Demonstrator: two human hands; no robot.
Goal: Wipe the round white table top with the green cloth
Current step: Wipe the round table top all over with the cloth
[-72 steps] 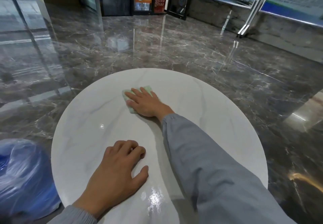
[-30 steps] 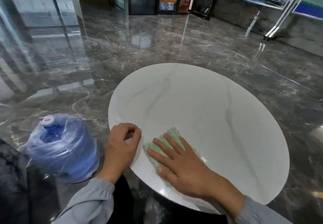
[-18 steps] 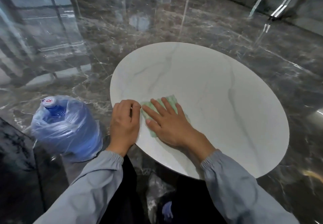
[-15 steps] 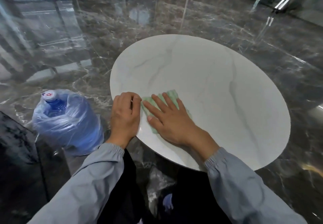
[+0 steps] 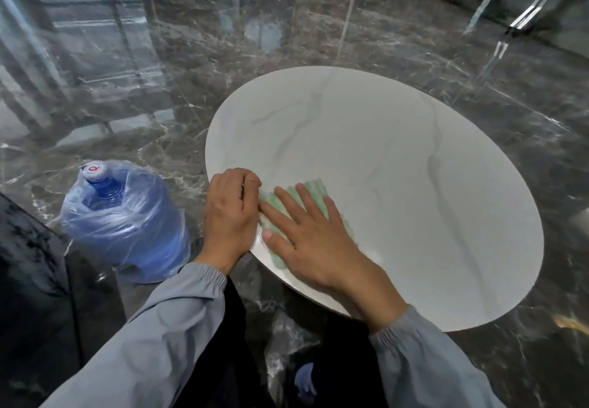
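Cloth (image 5: 314,186), green, lies at the near-left edge of the table top (image 5: 398,168), pressed flat under the spread, straight fingers of my right hand (image 5: 315,238). My left hand (image 5: 229,216) curls over the rim just beside it, apparently gripping to steady the table. I judge the wiping mid-stroke; next I'd sweep firmly toward the far and right edges.

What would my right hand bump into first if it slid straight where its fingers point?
Most likely your left hand, curled at the table top rim; the right hand's index fingertip looks almost against it.
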